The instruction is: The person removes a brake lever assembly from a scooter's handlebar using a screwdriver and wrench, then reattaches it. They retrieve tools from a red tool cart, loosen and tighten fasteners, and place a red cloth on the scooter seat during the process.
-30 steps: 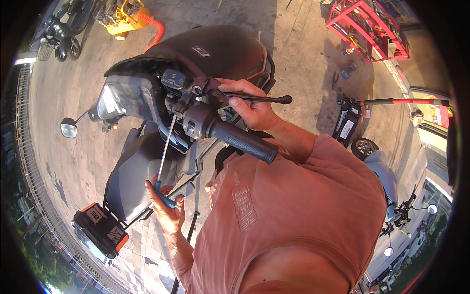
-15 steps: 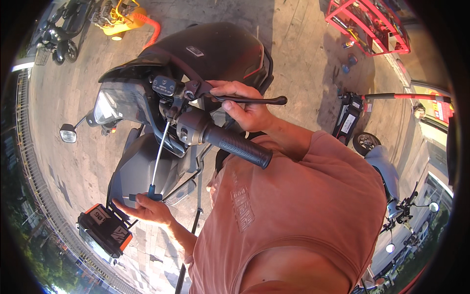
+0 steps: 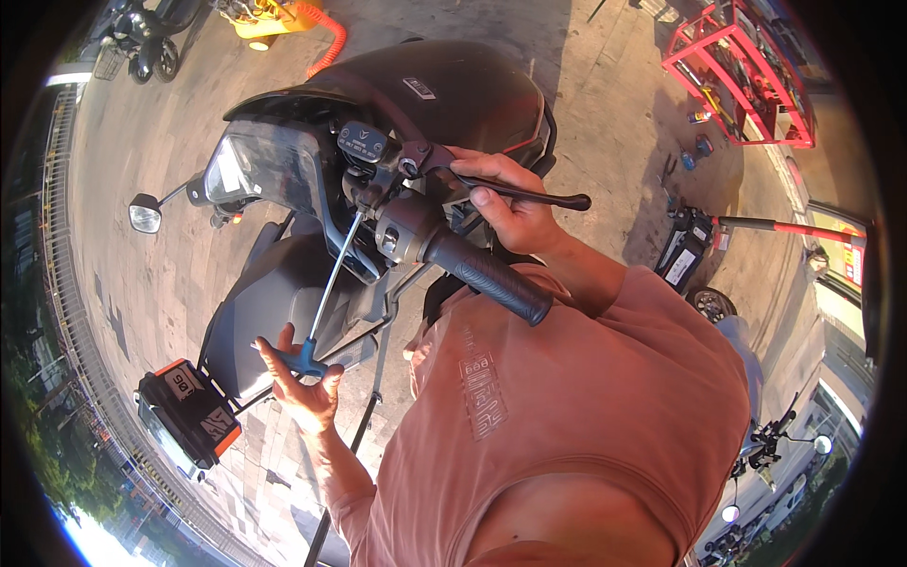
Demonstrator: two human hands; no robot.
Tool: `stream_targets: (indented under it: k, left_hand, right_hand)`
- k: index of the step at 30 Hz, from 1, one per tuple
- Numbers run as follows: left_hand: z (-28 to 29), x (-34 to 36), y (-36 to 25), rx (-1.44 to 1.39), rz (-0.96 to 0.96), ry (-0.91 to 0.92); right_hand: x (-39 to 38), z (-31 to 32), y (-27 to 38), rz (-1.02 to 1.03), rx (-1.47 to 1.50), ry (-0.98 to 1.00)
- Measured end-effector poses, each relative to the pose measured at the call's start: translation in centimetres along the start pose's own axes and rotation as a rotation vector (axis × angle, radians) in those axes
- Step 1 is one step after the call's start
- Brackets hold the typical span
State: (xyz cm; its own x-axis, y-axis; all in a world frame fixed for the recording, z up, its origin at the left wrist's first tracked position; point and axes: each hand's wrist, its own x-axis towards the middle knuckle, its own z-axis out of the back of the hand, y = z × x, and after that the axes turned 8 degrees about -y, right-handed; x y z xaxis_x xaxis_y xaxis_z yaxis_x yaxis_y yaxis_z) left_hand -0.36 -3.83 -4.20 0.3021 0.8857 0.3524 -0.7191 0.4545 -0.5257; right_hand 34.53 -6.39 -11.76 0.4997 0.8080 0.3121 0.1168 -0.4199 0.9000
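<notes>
My left hand (image 3: 307,397) is at the blue handle of a long T-handle wrench (image 3: 328,295). Its thumb and fingers straddle the crossbar, with two fingers stretched apart. The shaft's tip meets the clamp below a dark fluid reservoir (image 3: 362,142) on a scooter's handlebar; the exact fastener is too small to make out. My right hand (image 3: 518,213) pinches the black brake lever (image 3: 534,196) near its pivot, thumb in front and fingers behind. Below the lever, the ribbed rubber grip (image 3: 487,276) and switch housing (image 3: 404,227) point toward my shirt.
The black scooter's front (image 3: 463,90) and windscreen (image 3: 269,165) lie ahead, with a mirror (image 3: 145,214) at left. A black-and-orange box (image 3: 189,413) sits lower left. Right are a red tool rack (image 3: 732,66) and a floor jack (image 3: 688,250). A yellow compressor (image 3: 265,21) stands far left.
My left fingers have gone from curled at the handle to spread around it, and the blue crossbar has turned. My right hand keeps its hold on the lever. The whole view has shifted slightly.
</notes>
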Motion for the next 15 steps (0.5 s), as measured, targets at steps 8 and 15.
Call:
stream_targets:
  k: [8,15]
  left_hand:
    - [1.3,0.6,0.4,-0.082,0.121,0.199]
    - [0.7,1.9,0.6,-0.447,0.611,0.434]
  right_hand:
    - [0.1,0.2,0.3,-0.015,-0.039,0.013]
    - [-0.1,0.0,0.1,-0.008,-0.008,0.002]
